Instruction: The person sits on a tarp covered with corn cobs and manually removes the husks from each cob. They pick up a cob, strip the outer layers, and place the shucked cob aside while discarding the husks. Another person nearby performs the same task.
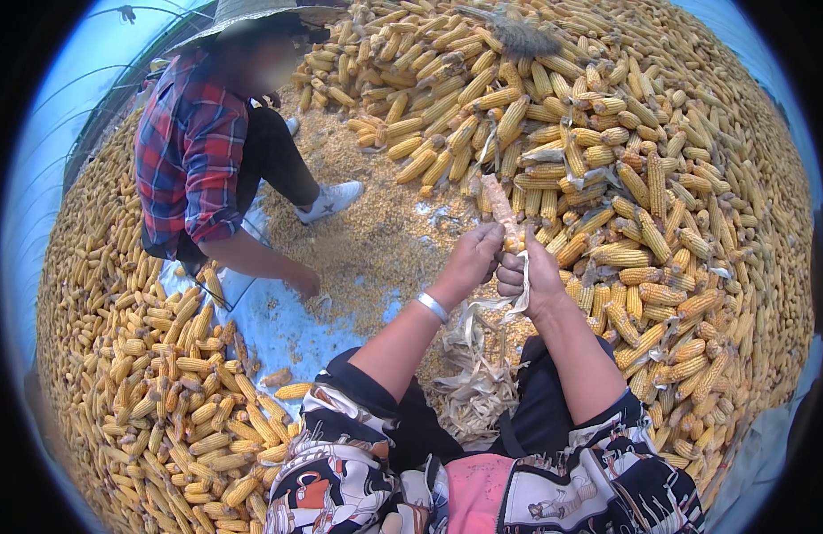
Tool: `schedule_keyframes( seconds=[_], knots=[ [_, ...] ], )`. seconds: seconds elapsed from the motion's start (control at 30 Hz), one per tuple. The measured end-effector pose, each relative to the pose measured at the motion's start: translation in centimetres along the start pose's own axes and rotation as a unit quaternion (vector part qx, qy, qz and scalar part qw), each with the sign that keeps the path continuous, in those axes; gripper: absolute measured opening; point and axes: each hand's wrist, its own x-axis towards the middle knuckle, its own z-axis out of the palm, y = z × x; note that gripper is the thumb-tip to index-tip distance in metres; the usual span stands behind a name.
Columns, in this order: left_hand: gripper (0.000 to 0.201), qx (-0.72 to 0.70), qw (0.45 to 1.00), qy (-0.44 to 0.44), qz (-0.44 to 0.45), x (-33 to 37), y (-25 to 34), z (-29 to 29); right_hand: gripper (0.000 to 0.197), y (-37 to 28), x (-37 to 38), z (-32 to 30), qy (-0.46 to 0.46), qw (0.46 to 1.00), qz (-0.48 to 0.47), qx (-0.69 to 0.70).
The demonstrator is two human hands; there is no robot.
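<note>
A mostly stripped corn cob [498, 201] points up and away from me between my hands, bare and pinkish over its far part. A few yellow kernels remain at its lower end, by my fingers. My right hand [538, 274] is closed around that lower end, and dry husk [521, 298] trails down from it. Closed against the cob's left side is my left hand [472, 258], its thumb near the kernels; a silver bracelet [433, 308] circles that wrist. Beneath my hands, loose dry husks [476, 392] lie heaped between my legs.
Whole corn cobs [643, 178] are piled high ahead and to the right, with more cobs [175, 409] at left. Loose kernels [340, 236] cover part of a blue sheet [295, 334]. A person in a plaid shirt [184, 142] and straw hat sits left, one hand [302, 279] reaching low over the kernels.
</note>
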Motion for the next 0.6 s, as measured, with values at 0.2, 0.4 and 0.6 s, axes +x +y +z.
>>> schedule_keyframes(
  seconds=[0.2, 0.4, 0.6],
  knots=[
    [0.019, 0.048, 0.999, -0.010, -0.001, 0.1, 0.0, 0.5, 0.045, 0.0, 0.1, -0.5, -0.009, 0.999, -0.003, -0.045],
    [0.018, 0.013, 1.000, 0.005, -0.005, -0.4, 0.8, 1.4, 0.049, -0.3, 0.0, -0.6, -0.047, 0.999, 0.001, 0.014],
    [0.025, -0.002, 1.000, -0.013, 0.003, -0.5, 0.3, 1.4, 0.051, 0.5, 0.4, -0.9, 0.046, 0.998, -0.038, -0.037]
  ],
)
